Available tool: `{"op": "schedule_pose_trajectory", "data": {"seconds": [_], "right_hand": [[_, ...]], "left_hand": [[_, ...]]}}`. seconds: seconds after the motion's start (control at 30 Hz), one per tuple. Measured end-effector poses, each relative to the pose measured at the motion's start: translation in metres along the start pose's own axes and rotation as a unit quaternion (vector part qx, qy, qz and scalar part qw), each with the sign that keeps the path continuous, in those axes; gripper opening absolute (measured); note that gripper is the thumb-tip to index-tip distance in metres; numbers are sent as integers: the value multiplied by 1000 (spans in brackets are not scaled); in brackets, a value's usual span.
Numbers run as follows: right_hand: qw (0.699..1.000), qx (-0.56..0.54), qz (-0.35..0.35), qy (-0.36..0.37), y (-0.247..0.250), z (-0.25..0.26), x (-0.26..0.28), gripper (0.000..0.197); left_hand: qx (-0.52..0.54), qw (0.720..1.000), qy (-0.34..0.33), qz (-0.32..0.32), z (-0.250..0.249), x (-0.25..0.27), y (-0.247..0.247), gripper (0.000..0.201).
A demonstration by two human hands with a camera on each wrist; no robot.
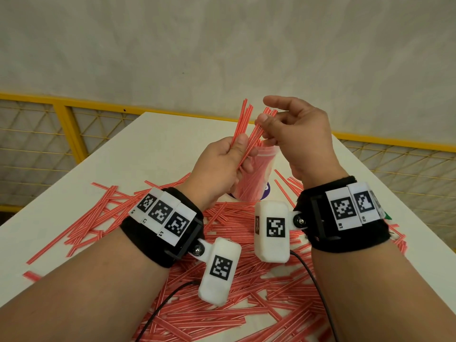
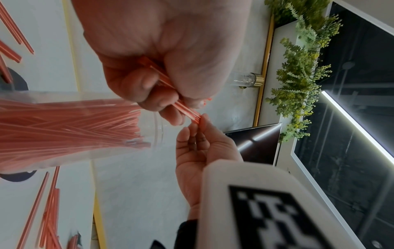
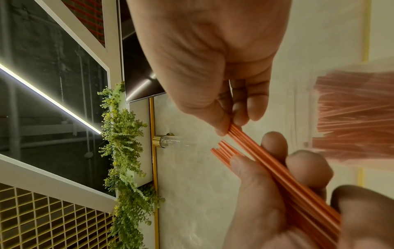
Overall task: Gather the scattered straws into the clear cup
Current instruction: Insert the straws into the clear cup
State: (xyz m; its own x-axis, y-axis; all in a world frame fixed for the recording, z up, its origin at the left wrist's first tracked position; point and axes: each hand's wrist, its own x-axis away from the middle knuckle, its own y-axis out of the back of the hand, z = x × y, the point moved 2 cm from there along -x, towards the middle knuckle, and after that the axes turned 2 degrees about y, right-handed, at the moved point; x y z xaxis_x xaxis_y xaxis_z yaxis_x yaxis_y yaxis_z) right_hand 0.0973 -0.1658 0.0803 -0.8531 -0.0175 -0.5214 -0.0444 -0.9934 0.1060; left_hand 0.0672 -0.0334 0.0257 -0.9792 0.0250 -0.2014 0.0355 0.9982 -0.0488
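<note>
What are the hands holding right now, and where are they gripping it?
Both hold red straws above the clear cup. The left hand grips a bundle near its lower part; the right hand pinches straws near their upper ends.

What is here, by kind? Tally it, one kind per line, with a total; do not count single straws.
Clear cup: 1
Hands: 2, the left hand and the right hand, each holding straws
Wrist cameras: 2
Table: 1
Total: 6, leaving out the straws, which are too many to count
</note>
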Motion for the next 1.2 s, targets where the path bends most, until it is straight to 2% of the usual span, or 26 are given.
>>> {"op": "schedule_pose_trajectory", "data": {"seconds": [0.13,0.37,0.83,1.07,1.2], "right_hand": [[1000,-3,30,-10,-3,-1,1,25],[1000,-12,24,-13,-4,0,2,16],[998,-55,27,-29,-6,1,4,15],[999,-47,-5,-25,-3,0,1,16],[999,-36,10,-23,-3,0,2,19]], "left_hand": [[-10,1000,-2,12,0,0,-2,38],[-17,1000,-12,16,-1,0,0,37],[-14,1000,-14,23,0,0,-1,37],[2,1000,-1,1,-1,1,-1,37],[-13,1000,-15,-7,-2,1,0,35]]}}
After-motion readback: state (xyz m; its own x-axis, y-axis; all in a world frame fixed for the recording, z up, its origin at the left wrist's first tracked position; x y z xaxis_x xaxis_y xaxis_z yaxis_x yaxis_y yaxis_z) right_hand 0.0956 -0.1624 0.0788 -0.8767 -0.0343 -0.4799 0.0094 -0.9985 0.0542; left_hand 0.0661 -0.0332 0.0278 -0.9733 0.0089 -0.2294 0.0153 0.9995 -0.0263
